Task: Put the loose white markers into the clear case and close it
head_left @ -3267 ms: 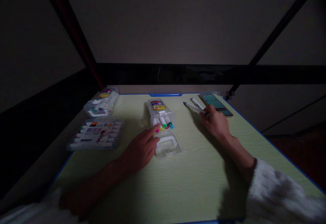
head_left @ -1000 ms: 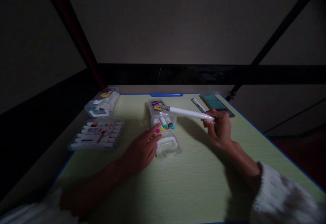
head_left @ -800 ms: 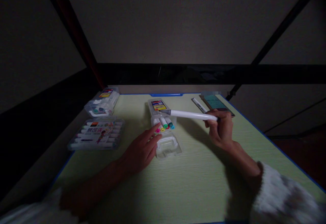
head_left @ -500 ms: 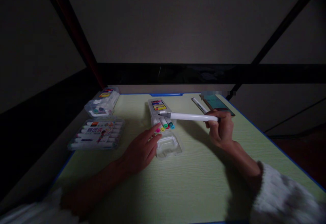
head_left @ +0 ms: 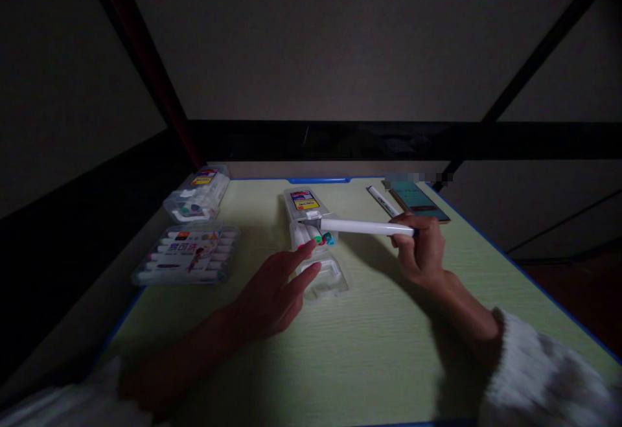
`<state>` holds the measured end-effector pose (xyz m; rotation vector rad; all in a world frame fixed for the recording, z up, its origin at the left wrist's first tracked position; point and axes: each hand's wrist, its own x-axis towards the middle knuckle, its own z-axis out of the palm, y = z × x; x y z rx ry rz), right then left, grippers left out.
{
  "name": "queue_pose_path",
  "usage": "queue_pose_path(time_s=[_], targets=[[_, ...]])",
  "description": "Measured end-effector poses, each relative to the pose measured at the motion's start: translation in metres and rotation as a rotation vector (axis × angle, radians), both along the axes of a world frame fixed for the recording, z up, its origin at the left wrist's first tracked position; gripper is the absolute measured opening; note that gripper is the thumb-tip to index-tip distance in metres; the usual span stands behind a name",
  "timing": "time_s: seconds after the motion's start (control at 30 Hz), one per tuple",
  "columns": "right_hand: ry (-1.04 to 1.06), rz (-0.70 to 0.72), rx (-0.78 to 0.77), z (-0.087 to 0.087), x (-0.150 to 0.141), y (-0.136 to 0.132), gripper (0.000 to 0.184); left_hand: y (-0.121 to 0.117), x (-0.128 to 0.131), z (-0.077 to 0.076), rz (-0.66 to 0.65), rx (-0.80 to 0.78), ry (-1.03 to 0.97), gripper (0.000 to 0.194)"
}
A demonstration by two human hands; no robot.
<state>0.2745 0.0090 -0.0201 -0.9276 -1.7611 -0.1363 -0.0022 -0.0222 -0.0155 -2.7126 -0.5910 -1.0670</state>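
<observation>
My right hand grips a white marker near its right end. The marker lies almost level in the air, and its grey left end is over the opening of a clear plastic marker case. Several white markers with coloured ends poke out of the case's near end. The case's hinged clear lid is folded down onto the table toward me. My left hand is open, its fingers stretched over the lid, with the index fingertip at the marker ends. Whether that fingertip touches them I cannot tell.
At the left lie a flat clear pack of markers and, behind it, a second filled marker case. A loose white marker and a phone lie at the back right. The pale green table has blue edges.
My left hand has moved right and forward, now covering some of the marker ends. The held marker's left end has dipped slightly and shifted left.
</observation>
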Motion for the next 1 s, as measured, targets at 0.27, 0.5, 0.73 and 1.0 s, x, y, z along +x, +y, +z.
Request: queue_pose_path(time_s=[0.27,0.5,0.73,1.0], targets=[[-0.011,0.108,0.026,0.008,-0.008,-0.004,0.011,0.001,0.004,0.003,-0.015,-0.018,-0.018,0.063],[-0.028,0.158,0.022,0.012,-0.015,-0.009,0.014,0.0,0.005,0.002,-0.014,-0.042,-0.005,0.066],[-0.063,0.173,0.044,0.015,-0.019,-0.01,0.012,-0.001,0.006,0.003,-0.004,-0.07,-0.004,0.066],[-0.11,0.219,0.05,0.017,-0.022,-0.014,0.012,-0.002,0.005,0.002,0.027,-0.05,0.006,0.064]])
